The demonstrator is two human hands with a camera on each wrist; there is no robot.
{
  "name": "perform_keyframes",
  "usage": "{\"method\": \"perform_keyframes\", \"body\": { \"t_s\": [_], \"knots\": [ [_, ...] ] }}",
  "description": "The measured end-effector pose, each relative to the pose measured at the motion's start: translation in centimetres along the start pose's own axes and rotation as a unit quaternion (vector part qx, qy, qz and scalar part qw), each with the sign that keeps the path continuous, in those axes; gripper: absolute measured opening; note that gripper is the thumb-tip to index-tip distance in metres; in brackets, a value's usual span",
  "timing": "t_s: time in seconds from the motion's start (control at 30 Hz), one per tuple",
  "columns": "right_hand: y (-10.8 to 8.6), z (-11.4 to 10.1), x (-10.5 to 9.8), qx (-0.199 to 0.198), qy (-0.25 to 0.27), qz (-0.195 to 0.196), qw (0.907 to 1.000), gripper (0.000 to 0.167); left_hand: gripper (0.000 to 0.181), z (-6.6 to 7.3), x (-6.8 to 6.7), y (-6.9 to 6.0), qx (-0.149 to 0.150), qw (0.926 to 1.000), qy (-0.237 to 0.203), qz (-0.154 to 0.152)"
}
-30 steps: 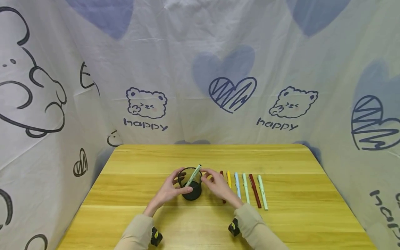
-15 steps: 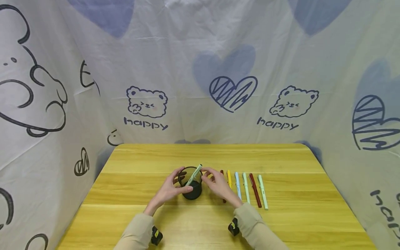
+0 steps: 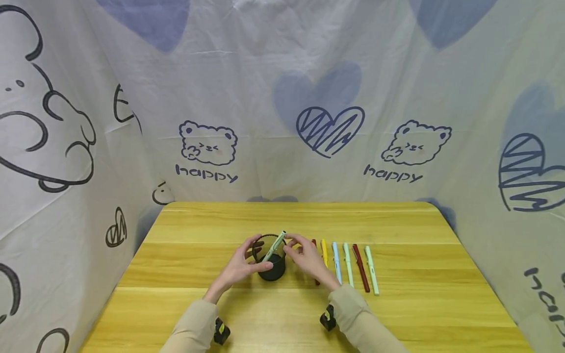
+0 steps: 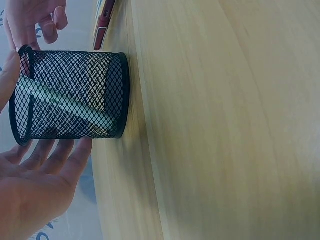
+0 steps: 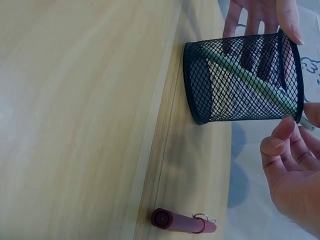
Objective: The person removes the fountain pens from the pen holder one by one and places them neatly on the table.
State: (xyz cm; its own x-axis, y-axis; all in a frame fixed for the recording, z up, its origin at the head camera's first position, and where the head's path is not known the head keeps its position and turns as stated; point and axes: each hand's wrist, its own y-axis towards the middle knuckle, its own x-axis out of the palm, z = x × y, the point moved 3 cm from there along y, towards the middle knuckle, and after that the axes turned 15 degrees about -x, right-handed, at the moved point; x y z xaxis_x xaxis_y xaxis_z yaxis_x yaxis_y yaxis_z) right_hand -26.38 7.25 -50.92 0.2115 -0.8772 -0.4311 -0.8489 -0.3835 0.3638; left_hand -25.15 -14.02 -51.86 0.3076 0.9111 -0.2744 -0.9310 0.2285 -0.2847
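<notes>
A black mesh pen holder point(image 3: 271, 269) stands upright on the wooden table. Inside it leans a pale green pen point(image 3: 275, 245), its top end above the rim at the right. My left hand point(image 3: 240, 262) holds the pen holder from the left, fingers along its far side and thumb at the near rim. At the right rim, my right hand point(image 3: 306, 255) has its index finger and thumb close to the pen's top end. In the right wrist view, the right fingertips point(image 5: 286, 128) touch the pen holder's rim; whether they also touch the pen is unclear.
Right of the pen holder lies a row of pens: a dark red pen point(image 3: 315, 241) partly behind my right hand, a yellow pen point(image 3: 324, 251), a light blue pen point(image 3: 337, 262), a green pen point(image 3: 348, 264), another dark red pen point(image 3: 361, 268) and a mint pen point(image 3: 372, 270). Printed cloth point(image 3: 282, 176) surrounds the table.
Both hands, the pen holder and the leaning pen keep nearly the same positions. The whole head view has shifted very slightly.
</notes>
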Motion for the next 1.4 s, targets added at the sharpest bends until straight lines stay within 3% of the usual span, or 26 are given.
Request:
{"method": "perform_keyframes", "body": {
  "t_s": [0.37, 0.67, 0.93, 1.17, 1.4],
  "knots": [
    [0.7, -0.1, 0.2, 0.015, 0.049, 0.017, 0.9985, 0.046, 0.092, 0.0, 0.0, 0.1, 0.0, 1.0, -0.001, -0.002],
    [0.7, -0.2, 0.2, 0.001, 0.037, 0.013, 0.9992, 0.021, 0.091, 0.0, 0.0, 0.1, -0.001, 1.0, -0.003, 0.003],
    [0.3, -0.3, -0.1, -0.022, 0.023, 0.028, 0.9991, 0.016, 0.088, -0.1, 0.0, 0.2, -0.002, 1.0, -0.003, 0.0],
    [-0.6, -0.2, -1.1, -0.027, 0.08, 0.085, 0.9927, 0.019, 0.089, 0.0, 0.1, 0.1, 0.001, 1.0, -0.002, -0.002],
    [-2.1, 0.0, -2.7, -0.016, 0.171, 0.133, 0.9762, 0.022, 0.09, 0.1, 0.0, 0.0, 0.001, 1.0, 0.0, -0.002]
  ]
}}
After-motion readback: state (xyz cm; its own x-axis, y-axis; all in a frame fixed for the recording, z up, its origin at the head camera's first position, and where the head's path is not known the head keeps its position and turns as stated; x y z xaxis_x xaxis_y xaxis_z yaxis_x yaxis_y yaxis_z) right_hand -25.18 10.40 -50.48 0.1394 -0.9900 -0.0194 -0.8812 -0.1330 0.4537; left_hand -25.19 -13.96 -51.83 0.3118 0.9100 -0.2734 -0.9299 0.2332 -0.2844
